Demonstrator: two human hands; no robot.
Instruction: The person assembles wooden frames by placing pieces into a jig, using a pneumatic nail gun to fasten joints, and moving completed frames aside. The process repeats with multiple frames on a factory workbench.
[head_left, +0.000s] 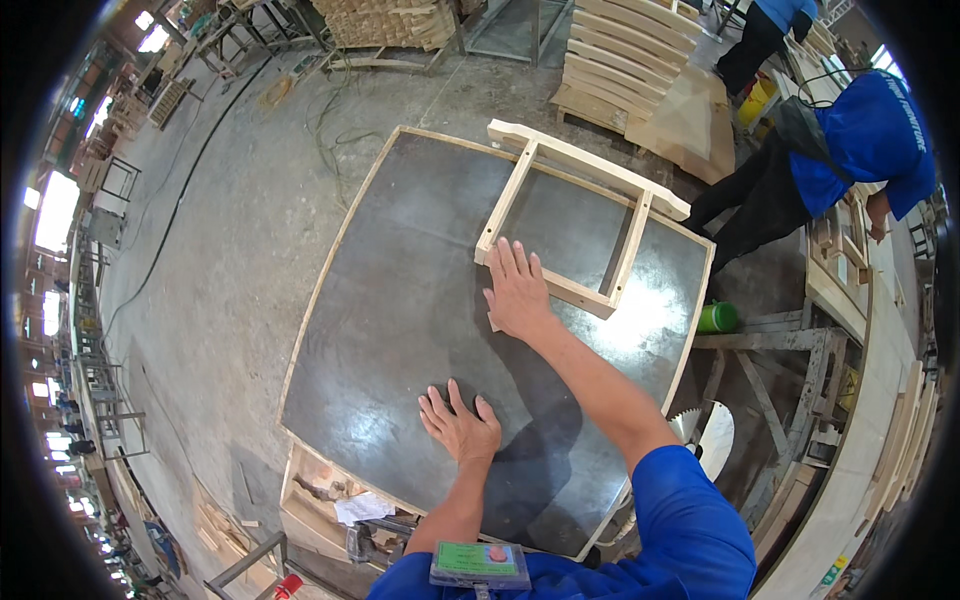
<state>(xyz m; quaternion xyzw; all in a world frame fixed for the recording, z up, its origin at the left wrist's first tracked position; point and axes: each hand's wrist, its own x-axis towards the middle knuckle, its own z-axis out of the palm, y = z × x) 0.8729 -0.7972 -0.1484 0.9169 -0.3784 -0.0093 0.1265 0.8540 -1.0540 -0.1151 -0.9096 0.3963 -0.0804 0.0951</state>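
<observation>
A pale wooden frame [580,292] lies on a dark, smooth-topped workbench [390,270] edged with wood strip. Its far rail [590,168] is longer than the rest and has shaped ends that stick out past the sides. My right hand [517,290] reaches to the frame's near left corner, fingers stretched over or against the near rail. Part of that rail is hidden by the hand. A small piece of wood shows at the hand's left edge; I cannot tell if it belongs to the frame. Lower on the bench, my left hand [464,428] rests with fingers spread and holds nothing.
At the right a person in a blue shirt [865,130] bends over another bench. A green bottle [717,318] and round saw blades [712,440] are by the bench's right side. An open drawer [300,500] with tools and paper juts out lower left. Stacked wooden parts [630,60] stand beyond.
</observation>
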